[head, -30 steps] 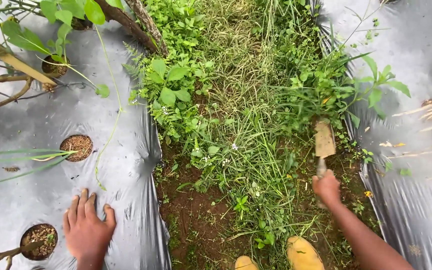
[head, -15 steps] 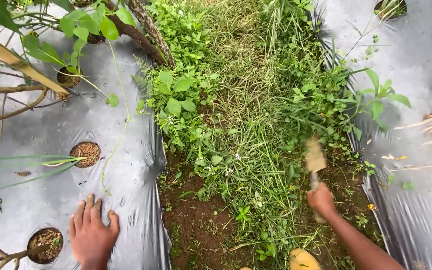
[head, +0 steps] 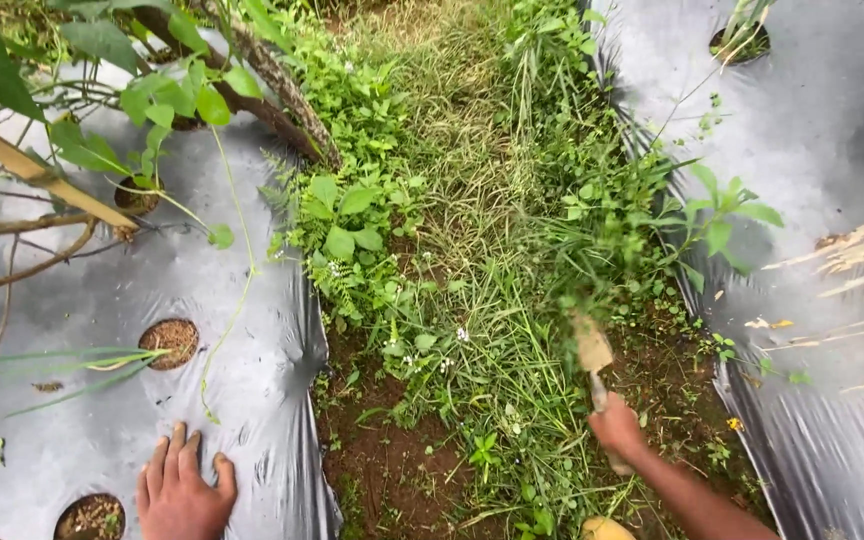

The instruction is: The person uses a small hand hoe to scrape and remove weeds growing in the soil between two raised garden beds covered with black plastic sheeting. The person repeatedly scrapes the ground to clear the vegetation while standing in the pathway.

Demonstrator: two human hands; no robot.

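Note:
My right hand [head: 616,428] grips the handle of a small hand hoe [head: 592,350], its flat brown blade raised over the weedy strip of grass [head: 482,300] between two beds. My left hand [head: 180,492] lies flat with fingers spread on the grey plastic mulch sheet [head: 102,290] at the lower left, holding nothing. Bare brown soil [head: 392,470] shows just in front of me, between both hands.
Round planting holes [head: 169,342] filled with soil pierce the left sheet; another hole [head: 89,517] sits beside my left hand. A second grey sheet [head: 832,120] covers the right bed. Branches and a bamboo stake [head: 52,185] cross the upper left. A yellow boot tip [head: 607,528] shows at the bottom.
My right hand and the hoe have moved left and toward me, the blade swinging down across the grass. The view has shifted forward; my left hand stays pressed on the sheet.

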